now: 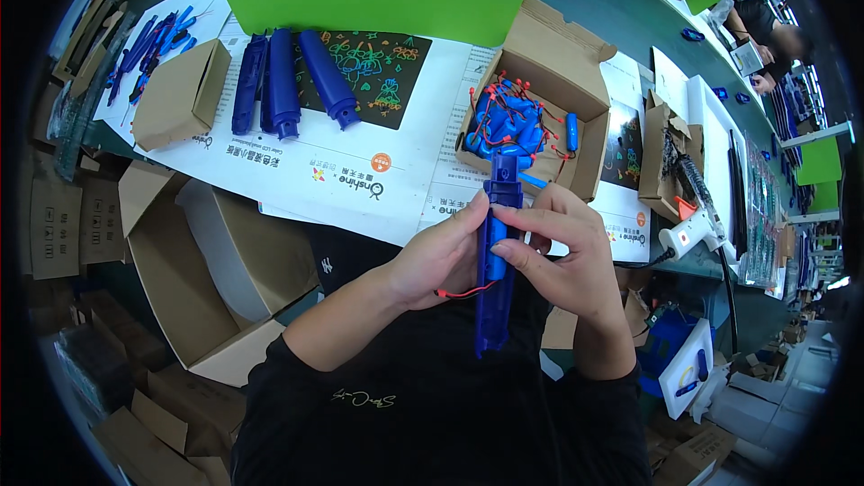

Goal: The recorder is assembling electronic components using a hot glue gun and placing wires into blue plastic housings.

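- Head view: both hands meet over the lap, just in front of the desk (396, 189) edge, around one long blue plastic housing (496, 288) held upright.
- Left hand (441, 256) is closed round the housing's left side, thumb along it; this looks like the steadying grip.
- Right hand (567, 256) is closed on the right side, index finger laid across the front, pressing on a blue cylindrical cell (495, 256) seated in the housing.
- A thin red wire (463, 292) trails out below the left hand, so the cell appears wired.
- Open cardboard box (576, 81) on the desk, just beyond the hands: holds a heap of similar blue cells with red wires (508, 117). Probably placed within easy reach.
- Further left on the desk, three blue housing shells (283, 81) lie side by side on printed sheets.
- Small brown carton (180, 94) beside them; contents not visible.
- Large open carton (225, 270) below the desk at left holds a white inner piece.
- White glue gun (688, 232) rests at right.
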The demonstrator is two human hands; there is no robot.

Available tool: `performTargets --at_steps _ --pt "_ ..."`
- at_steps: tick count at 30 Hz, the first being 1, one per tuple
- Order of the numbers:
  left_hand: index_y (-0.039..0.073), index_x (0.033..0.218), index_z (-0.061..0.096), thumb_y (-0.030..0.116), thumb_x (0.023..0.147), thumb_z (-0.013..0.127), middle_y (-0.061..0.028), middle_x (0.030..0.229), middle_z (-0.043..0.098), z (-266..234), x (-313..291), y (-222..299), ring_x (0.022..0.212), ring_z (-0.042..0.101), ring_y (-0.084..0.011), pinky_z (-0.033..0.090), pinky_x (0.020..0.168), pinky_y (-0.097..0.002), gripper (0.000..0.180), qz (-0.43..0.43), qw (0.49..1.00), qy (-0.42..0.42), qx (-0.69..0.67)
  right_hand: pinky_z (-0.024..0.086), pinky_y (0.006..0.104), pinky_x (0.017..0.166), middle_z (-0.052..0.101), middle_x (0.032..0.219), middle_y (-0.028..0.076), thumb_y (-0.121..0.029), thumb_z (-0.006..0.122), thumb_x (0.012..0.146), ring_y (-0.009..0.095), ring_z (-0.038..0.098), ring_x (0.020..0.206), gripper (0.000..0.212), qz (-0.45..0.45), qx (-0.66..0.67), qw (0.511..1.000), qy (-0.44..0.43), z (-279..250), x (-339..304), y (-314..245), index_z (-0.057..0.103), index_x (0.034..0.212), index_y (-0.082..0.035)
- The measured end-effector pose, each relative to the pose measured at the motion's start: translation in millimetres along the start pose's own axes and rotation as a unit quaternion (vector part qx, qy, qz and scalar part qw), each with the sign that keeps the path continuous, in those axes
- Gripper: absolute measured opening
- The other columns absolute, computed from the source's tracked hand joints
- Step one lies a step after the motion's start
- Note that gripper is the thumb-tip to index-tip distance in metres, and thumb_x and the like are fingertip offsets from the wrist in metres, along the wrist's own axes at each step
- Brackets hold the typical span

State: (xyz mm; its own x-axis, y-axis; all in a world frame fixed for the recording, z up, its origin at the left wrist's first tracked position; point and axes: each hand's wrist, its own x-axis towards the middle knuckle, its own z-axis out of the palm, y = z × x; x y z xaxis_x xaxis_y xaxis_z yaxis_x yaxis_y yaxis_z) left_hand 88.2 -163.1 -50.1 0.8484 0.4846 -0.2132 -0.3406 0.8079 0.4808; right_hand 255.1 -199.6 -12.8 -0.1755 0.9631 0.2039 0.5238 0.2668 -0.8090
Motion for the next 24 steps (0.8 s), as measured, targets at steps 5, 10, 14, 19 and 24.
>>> performTargets --at_steps 5,10,14,19,24 --pt "0.005 0.131 0.036 0.042 0.099 0.017 -0.0116 0.124 0.048 -5.1 0.8 3.1 0.114 0.049 -0.0208 0.039 0.097 -0.0393 0.053 0.021 0.999 -0.025 -0.005 0.034 0.0277 0.05 0.044 0.063 0.004 -0.012 0.07 0.077 0.014 0.042 0.054 0.036 -0.001 -0.015 1.0 -0.025 2.3 -3.6 -0.3 0.063 0.112 -0.008" --pt "0.004 0.131 0.035 0.04 0.099 0.018 -0.0122 0.124 0.049 -10.4 0.6 4.0 0.113 0.049 -0.0217 0.04 0.096 -0.0393 0.052 0.058 0.998 -0.022 -0.013 0.038 0.0271 0.052 0.047 0.064 0.006 -0.009 0.062 0.083 0.014 0.047 0.056 0.039 -0.017 -0.029 0.999 -0.042 5.1 -3.4 1.5 0.057 0.121 -0.008" --pt "0.002 0.129 0.036 0.043 0.098 0.019 -0.0115 0.119 0.049 -24.7 0.7 2.3 0.11 0.05 -0.0211 0.04 0.093 -0.0363 0.054 0.103 0.991 -0.091 -0.002 0.042 0.0244 0.056 0.054 0.07 0.004 -0.009 0.053 0.089 0.01 0.05 0.061 0.031 0.028 0.13 0.99 0.05 1.1 -5.0 4.0 0.056 0.119 -0.002" --pt "0.003 0.129 0.035 0.049 0.096 0.019 -0.0099 0.121 0.045 -5.3 0.5 23.6 0.113 0.046 -0.0207 0.036 0.097 -0.0352 0.059 0.156 0.968 -0.088 0.177 0.044 0.0237 0.064 0.056 0.081 0.003 -0.014 0.045 0.095 0.007 0.052 0.072 0.032 0.164 0.306 0.938 -0.012 3.1 -9.8 0.3 0.042 0.123 0.0" --pt "0.003 0.133 0.032 0.051 0.095 0.021 -0.0112 0.131 0.039 -7.1 7.7 25.6 0.123 0.039 -0.0217 0.03 0.103 -0.0377 0.062 0.093 0.963 -0.066 0.244 0.046 0.0242 0.075 0.058 0.089 0.002 -0.014 0.05 0.093 0.008 0.056 0.082 0.034 0.173 0.456 0.873 -0.024 12.4 -8.8 -11.0 0.04 0.123 -0.001"
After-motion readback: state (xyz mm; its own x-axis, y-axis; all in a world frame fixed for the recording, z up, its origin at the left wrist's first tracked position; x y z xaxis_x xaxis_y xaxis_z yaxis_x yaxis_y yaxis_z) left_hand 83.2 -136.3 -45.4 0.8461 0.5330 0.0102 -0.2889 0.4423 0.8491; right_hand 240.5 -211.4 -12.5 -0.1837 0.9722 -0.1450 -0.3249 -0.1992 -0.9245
